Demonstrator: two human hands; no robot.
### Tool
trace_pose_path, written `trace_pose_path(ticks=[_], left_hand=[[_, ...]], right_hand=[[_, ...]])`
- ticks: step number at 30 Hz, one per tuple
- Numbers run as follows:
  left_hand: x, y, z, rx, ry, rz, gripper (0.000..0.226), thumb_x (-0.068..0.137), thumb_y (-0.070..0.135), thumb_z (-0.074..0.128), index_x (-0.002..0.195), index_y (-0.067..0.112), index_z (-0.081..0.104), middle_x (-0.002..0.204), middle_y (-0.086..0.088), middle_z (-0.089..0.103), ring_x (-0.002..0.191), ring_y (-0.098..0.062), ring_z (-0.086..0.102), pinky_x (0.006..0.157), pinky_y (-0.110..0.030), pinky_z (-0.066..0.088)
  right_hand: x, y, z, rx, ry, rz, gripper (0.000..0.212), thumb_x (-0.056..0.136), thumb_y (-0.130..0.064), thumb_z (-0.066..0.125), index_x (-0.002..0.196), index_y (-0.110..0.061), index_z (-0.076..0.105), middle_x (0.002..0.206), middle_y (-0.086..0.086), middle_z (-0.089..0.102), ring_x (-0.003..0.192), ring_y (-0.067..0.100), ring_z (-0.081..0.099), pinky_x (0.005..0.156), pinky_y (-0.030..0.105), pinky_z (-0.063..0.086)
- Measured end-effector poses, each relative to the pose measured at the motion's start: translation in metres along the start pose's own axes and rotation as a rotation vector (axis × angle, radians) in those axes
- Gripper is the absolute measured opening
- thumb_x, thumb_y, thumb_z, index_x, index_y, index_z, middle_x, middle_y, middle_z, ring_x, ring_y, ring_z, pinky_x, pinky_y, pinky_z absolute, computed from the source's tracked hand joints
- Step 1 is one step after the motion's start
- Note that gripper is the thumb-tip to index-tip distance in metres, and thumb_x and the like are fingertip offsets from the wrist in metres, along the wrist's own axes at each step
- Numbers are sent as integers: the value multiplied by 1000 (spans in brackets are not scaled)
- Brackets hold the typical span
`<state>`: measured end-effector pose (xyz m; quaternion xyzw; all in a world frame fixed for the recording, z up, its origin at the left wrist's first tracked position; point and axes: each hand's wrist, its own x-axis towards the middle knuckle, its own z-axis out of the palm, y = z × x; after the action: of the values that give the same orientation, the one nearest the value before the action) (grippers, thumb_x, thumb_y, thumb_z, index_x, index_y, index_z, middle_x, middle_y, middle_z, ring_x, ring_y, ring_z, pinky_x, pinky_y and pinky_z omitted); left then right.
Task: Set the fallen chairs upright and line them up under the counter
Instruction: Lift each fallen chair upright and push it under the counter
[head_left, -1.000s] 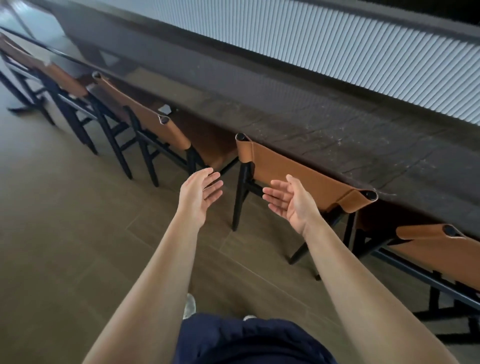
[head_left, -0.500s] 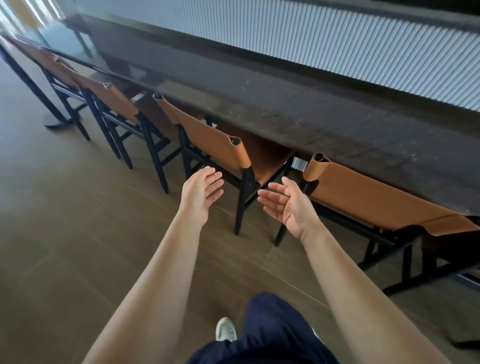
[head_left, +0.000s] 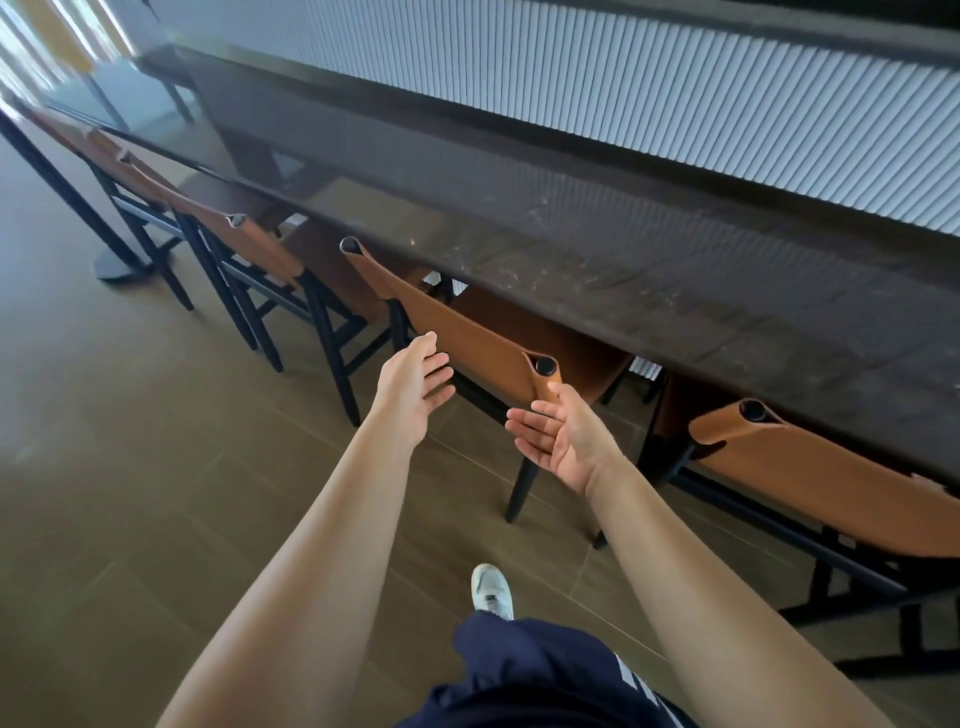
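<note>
Our left hand (head_left: 415, 382) is open, fingers straight, just in front of the black-framed chair with a tan leather backrest (head_left: 457, 322), which stands upright, seat under the dark stone tabletop (head_left: 623, 270). Our right hand (head_left: 558, 439) lies open, palm up, thumb at the backrest's corner; we cannot tell if it touches. A second chair (head_left: 249, 239) stands left of the left hand, a third chair (head_left: 831, 483) right of the right hand.
</note>
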<state>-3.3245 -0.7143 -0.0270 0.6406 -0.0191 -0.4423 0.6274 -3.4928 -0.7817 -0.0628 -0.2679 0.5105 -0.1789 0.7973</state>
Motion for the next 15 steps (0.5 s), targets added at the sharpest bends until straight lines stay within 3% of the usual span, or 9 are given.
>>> trace_pose_path(ticks=[8,15], left_hand=[[93,37,7,20,11,-109,49,95,28,59,138,9,45,133,-11,54,111,-24,59,90,-39,54],[157,54,8,111,0,-220,56,95,30,60,144,14,38,142,-13,48,123,-28,54,101,-43,48]], right_hand=[[65,-29,52,60,76,109,67,96,-38,55,147,-1,32,112,18,70,99,28,70,78,37,56],[102,-35,82,278,207,145,62,97,-35,56,146,-6,32,121,20,64,103,31,67,73,38,56]])
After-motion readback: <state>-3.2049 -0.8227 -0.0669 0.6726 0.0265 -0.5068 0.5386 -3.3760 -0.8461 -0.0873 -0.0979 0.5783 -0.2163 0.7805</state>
